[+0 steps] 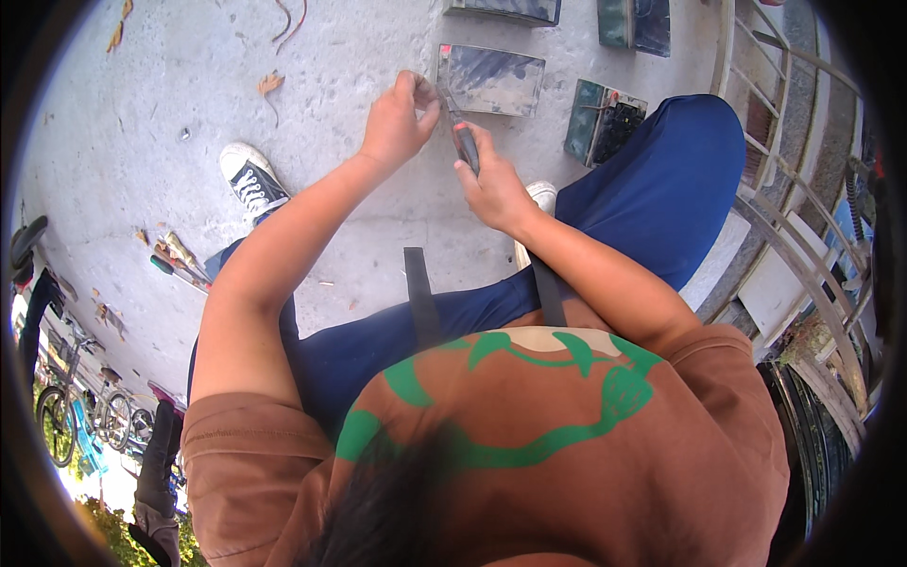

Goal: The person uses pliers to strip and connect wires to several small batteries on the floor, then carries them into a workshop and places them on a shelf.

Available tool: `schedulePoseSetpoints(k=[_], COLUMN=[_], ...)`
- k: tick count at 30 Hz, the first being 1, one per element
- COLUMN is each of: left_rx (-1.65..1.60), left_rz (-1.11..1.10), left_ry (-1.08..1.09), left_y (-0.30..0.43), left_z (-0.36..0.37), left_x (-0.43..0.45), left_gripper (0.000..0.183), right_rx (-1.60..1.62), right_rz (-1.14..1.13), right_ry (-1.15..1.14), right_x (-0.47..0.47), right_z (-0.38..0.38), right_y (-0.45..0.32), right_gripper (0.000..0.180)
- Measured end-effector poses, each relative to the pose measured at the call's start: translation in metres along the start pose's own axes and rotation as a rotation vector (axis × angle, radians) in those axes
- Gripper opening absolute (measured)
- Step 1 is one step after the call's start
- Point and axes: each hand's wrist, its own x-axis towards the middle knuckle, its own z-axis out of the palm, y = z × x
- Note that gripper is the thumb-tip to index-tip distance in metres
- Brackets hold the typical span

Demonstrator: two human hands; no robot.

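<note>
My right hand (492,181) is closed around a hand tool (465,144) with a dark handle, a red collar and a slim metal end. That metal end points away from me, at the near left corner of a rectangular block battery (492,81) lying on the concrete. Dust and smears cover the battery's upper face, and a red mark shows at its far left corner. Beside that left edge is my left hand (400,117), thumb and fingers brought together close to the tool's tip. Whether they pinch something small cannot be made out.
More batteries lie around: one with a red wire (606,122) by my right knee, others (503,10) (633,27) farther off. Tools with coloured handles (177,264) lie left, near my shoe (249,178). A metal frame (779,92) borders the right. Dry leaves (269,83) dot the concrete floor (163,85).
</note>
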Motion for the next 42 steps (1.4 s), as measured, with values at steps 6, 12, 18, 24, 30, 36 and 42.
schedulePoseSetpoints(k=[6,12,18,24,30,36,42], left_rx=[-0.008,-0.014,-0.015,-0.005,-0.018,-0.028,-0.041], left_rz=[-0.012,-0.024,-0.009,-0.002,-0.009,-0.007,-0.019], left_ry=[0.000,0.006,0.014,0.020,0.022,0.034,0.024], left_y=[-0.002,0.001,-0.003,-0.006,-0.003,-0.006,-0.006], left_z=[0.001,0.001,0.003,0.004,0.004,0.005,0.005], left_x=[0.000,0.000,-0.001,0.000,0.000,-0.001,-0.001], left_gripper=[0.029,0.030,0.029,0.029,0.029,0.029,0.029], right_rx=[0.074,0.027,-0.012,0.058,0.101,0.010,-0.010], right_rz=[-0.043,0.097,0.009,-0.028,0.051,0.049,-0.053], right_ry=[0.041,0.001,-0.008,0.046,0.023,0.012,0.021], right_x=[0.003,-0.001,0.002,0.005,0.002,0.005,0.007], right_z=[-0.005,-0.005,0.000,-0.003,-0.005,0.000,0.000], right_y=[-0.003,-0.005,0.002,-0.001,-0.009,0.002,0.002], right_gripper=[0.056,0.055,0.055,0.055,0.056,0.056,0.057])
